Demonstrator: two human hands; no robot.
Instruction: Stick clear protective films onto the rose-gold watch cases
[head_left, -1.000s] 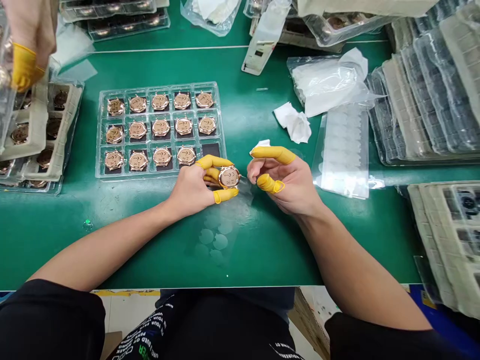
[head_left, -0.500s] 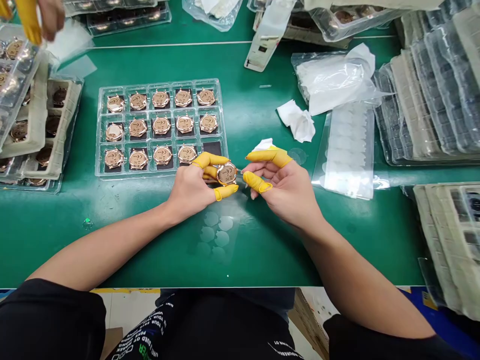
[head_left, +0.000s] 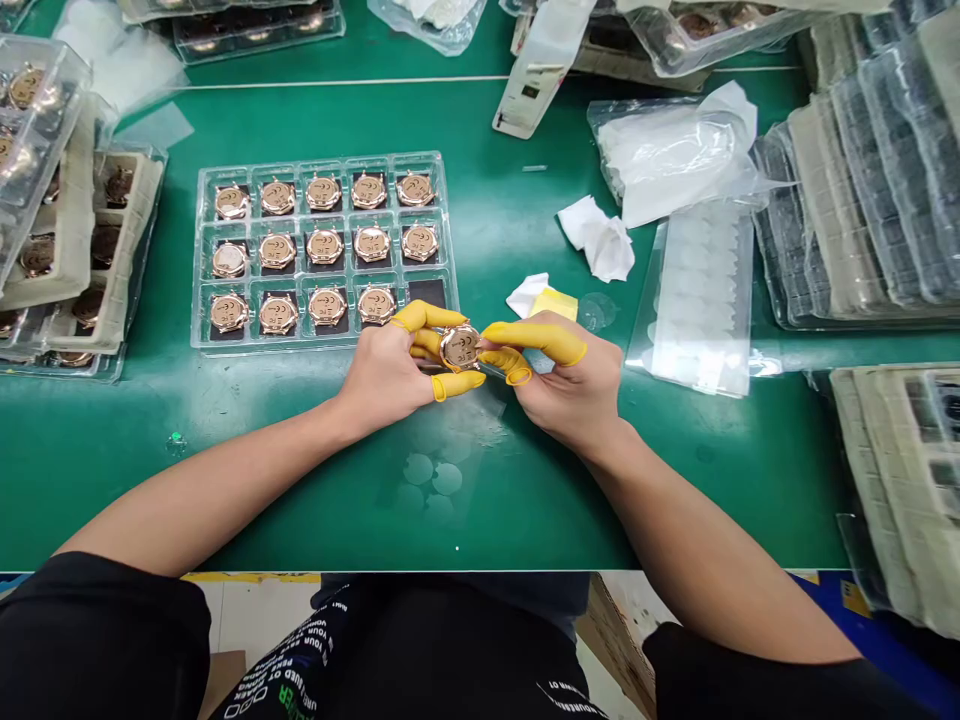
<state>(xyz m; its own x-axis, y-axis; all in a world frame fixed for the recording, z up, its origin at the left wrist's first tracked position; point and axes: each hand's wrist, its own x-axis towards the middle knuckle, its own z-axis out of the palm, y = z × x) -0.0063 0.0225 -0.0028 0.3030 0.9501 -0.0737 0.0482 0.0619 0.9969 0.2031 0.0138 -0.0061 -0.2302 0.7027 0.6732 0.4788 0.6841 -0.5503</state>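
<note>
A rose-gold watch case (head_left: 460,347), its engraved back facing up, is gripped at the left edge by my left hand (head_left: 397,365). Yellow finger cots cover several fingertips on both hands. My right hand (head_left: 566,375) is closed in a pinch against the right edge of the case; whatever lies between its fingertips is too small to make out. Behind my left hand lies a clear compartment tray (head_left: 196,270) with rows of similar watch cases, backs up. Its front right compartment (head_left: 427,291) shows only a dark pad. Faint round clear films (head_left: 448,478) lie on the table below my hands.
Stacked trays of watch cases (head_left: 142,230) stand at left. On the right are piled clear trays (head_left: 862,200) and beige trays (head_left: 877,480). A strip of clear film (head_left: 697,300), a bag of white wipes (head_left: 667,155) and a crumpled wipe (head_left: 598,237) lie right of centre.
My right hand's fingers have closed and moved left onto the case's edge. The case has shifted slightly right. Fewer round films show on the table. Another person's hand has left the upper left.
</note>
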